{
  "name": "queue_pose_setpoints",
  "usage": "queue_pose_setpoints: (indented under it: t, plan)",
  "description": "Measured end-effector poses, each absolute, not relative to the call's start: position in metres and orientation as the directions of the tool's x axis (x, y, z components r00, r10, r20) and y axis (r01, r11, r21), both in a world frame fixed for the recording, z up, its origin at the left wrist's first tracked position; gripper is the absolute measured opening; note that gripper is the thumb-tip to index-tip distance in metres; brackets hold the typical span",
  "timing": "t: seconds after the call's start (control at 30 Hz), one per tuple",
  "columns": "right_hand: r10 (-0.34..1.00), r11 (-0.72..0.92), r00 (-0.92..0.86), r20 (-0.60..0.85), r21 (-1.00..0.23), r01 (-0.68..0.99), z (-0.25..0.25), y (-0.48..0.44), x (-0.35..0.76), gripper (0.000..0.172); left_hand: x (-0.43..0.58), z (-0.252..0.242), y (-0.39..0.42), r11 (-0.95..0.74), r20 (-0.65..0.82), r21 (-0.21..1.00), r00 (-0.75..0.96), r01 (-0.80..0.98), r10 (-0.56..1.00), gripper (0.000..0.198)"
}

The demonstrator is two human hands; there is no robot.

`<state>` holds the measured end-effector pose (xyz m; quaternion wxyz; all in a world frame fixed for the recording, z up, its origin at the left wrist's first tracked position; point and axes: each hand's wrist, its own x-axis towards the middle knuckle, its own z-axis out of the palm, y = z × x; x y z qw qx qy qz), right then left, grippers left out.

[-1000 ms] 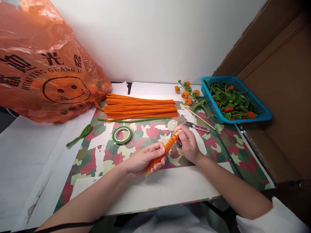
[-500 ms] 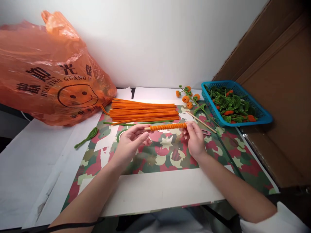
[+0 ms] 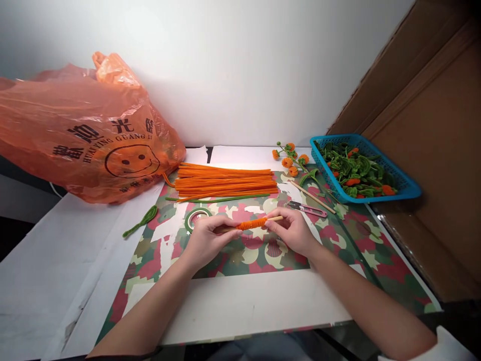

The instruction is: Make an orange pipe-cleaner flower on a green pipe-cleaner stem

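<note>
Between my hands is a thin wooden stick [image 3: 277, 218] with an orange pipe cleaner [image 3: 252, 224] coiled tightly round its middle. My left hand [image 3: 210, 235] pinches the coil's left end and the stick there. With thumb and fingers my right hand [image 3: 295, 231] grips the coil's right end, and bare stick shows past it. Behind the hands lies a bundle of straight orange pipe cleaners [image 3: 225, 181], with a green pipe cleaner [image 3: 233, 199] along its front. A roll of green tape [image 3: 190, 220] is just beyond my left hand. Beyond my right hand rests a pink utility knife [image 3: 315, 211].
A blue basket [image 3: 409, 190] of green and orange pieces stands at the right beside brown cardboard [image 3: 432, 125]. Left is an orange plastic bag [image 3: 124, 105]. A pipe-cleaner flower spray [image 3: 287, 162], a second stick [image 3: 313, 197] and a green leaf piece [image 3: 141, 221] lie on the table.
The coil is now squeezed shorter between my hands, which have come closer together and lower in view. Bare stick now shows at its right end. The whole view has shifted slightly.
</note>
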<state>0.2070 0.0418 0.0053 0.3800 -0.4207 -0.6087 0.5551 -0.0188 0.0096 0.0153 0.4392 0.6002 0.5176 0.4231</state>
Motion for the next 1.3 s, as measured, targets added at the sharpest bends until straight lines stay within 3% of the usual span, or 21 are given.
queue_pose_setpoints:
  t: [0.2,0.4,0.63,0.8,0.97,1.13,1.3]
  plan:
    - [0.925,0.044,-0.379,-0.013,-0.989,0.141,0.01,0.041,0.21,0.021,-0.014,0.016,0.008,-0.144,0.087,0.915,0.164,0.377,0.983,0.013]
    - [0.961,0.046,-0.272,0.046,-0.999,-0.009,0.011,0.045,0.206,0.021,-0.006,0.022,0.005,-0.168,0.106,0.908,0.176,0.383,0.979,0.02]
    - [0.983,0.025,-0.175,0.046,-0.993,-0.118,0.006,0.051,0.208,0.023,-0.005,0.024,0.003,-0.102,0.027,0.916,0.194,0.388,0.981,0.027]
    - [0.966,0.027,-0.256,0.042,-0.998,-0.06,0.009,0.044,0.202,0.027,-0.004,0.028,0.003,0.137,-0.213,0.962,0.332,0.238,0.919,0.041]
    - [0.917,0.01,-0.397,0.026,-0.999,-0.041,0.009,0.039,0.198,0.027,-0.005,0.032,0.002,0.449,-0.411,0.891,0.541,0.068,0.734,0.044]
    - [0.897,0.023,-0.442,0.024,-1.0,-0.007,0.004,0.038,0.199,0.026,-0.004,0.03,0.001,0.628,-0.474,0.778,0.661,0.006,0.581,0.044]
    - [0.843,-0.015,-0.538,0.011,-0.999,-0.045,0.001,0.037,0.197,0.026,0.001,0.026,0.001,0.702,-0.473,0.709,0.697,-0.061,0.538,0.043]
